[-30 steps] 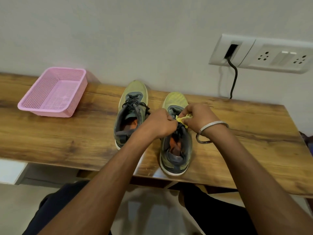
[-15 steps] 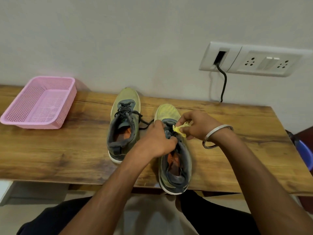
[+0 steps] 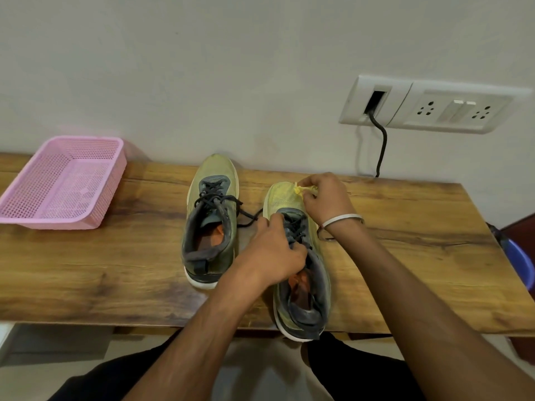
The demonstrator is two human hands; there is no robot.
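Observation:
Two yellow-green and grey running shoes stand side by side on the wooden table (image 3: pixel 115 270), toes toward the wall. The left shoe (image 3: pixel 210 224) has loose black laces trailing to the right. My left hand (image 3: pixel 272 253) grips the laces and tongue area of the right shoe (image 3: pixel 301 285). My right hand (image 3: pixel 325 202), with a metal bangle on the wrist, pinches a small crumpled yellow piece (image 3: pixel 302 190) just above the right shoe's toe.
A pink perforated plastic basket (image 3: pixel 62 183) sits at the table's far left. A white switch and socket panel (image 3: pixel 428 107) is on the wall, with a black cable (image 3: pixel 382 146) hanging down behind the table. A blue object (image 3: pixel 519 261) is beyond the right edge.
My right hand has carried the yellow piece from the lace area forward to the toe of the right shoe. My left hand stays on the laces. The camera view has shifted.

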